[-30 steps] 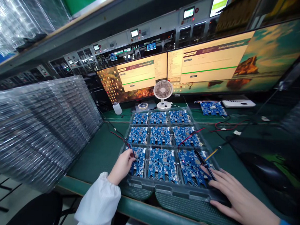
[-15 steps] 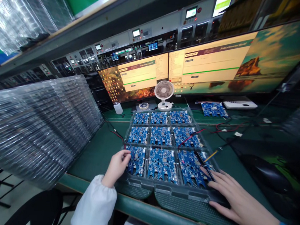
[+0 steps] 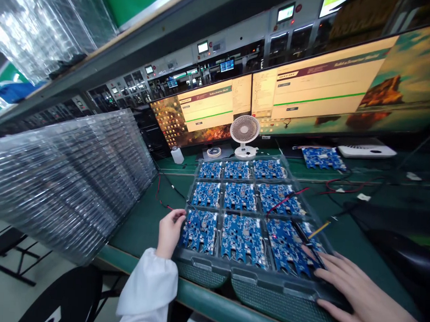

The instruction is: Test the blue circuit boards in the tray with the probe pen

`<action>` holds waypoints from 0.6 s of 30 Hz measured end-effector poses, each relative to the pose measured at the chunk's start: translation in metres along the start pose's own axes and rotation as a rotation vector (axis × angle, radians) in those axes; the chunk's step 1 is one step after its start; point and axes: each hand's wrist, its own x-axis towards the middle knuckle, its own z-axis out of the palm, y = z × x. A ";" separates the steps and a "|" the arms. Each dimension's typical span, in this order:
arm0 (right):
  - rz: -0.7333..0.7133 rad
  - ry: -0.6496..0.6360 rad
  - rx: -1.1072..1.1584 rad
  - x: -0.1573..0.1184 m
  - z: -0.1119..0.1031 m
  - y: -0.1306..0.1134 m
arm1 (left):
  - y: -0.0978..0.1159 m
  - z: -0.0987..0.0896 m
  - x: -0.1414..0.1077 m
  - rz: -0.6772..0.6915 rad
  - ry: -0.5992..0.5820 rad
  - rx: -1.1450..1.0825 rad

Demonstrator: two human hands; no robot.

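Observation:
A clear plastic tray point(image 3: 210, 271) on the green bench holds rows of blue circuit boards. My left hand point(image 3: 169, 231), in a white sleeve, is at the tray's left edge beside the near-left board point(image 3: 199, 230). Its fingers are pinched on the end of a thin red and black wire point(image 3: 162, 196). My right hand point(image 3: 358, 296) lies flat with fingers spread on the tray's near right corner, fingertips over the near-right board point(image 3: 287, 247) and a black lead. A red wire point(image 3: 286, 198) and a yellow-tipped lead point(image 3: 319, 229) cross the right-hand boards.
A tall leaning stack of clear trays point(image 3: 64, 178) fills the left. Two monitors point(image 3: 311, 89) stand behind, with a small white fan point(image 3: 243, 134), a white bottle point(image 3: 177, 154) and a tape roll point(image 3: 214, 152). A loose board point(image 3: 322, 157) and white device point(image 3: 367, 150) lie back right.
My left hand has drawn back from the top of the near-left board to the tray's left edge, taking the red and black wire with it. My right hand has stayed put.

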 end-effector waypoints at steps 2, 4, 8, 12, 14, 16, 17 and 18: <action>-0.126 -0.010 -0.154 -0.009 0.011 0.006 | -0.002 0.007 0.009 0.020 0.017 0.041; -0.118 -0.023 -0.198 -0.018 0.022 0.012 | 0.000 0.011 0.017 0.048 0.010 0.065; -0.068 -0.020 -0.149 -0.031 0.039 0.020 | 0.002 0.015 0.029 0.062 -0.031 0.126; -0.072 -0.028 -0.153 -0.029 0.038 0.018 | -0.001 0.016 0.036 0.057 -0.038 0.136; -0.076 -0.039 -0.165 -0.026 0.033 0.016 | -0.001 0.017 0.037 0.051 -0.047 0.142; -0.083 -0.043 -0.188 -0.022 0.029 0.013 | -0.001 0.017 0.038 0.048 -0.059 0.155; -0.093 -0.042 -0.201 -0.021 0.026 0.012 | -0.001 0.017 0.038 0.049 -0.065 0.164; -0.104 -0.043 -0.215 -0.019 0.024 0.011 | -0.001 0.017 0.038 0.052 -0.070 0.177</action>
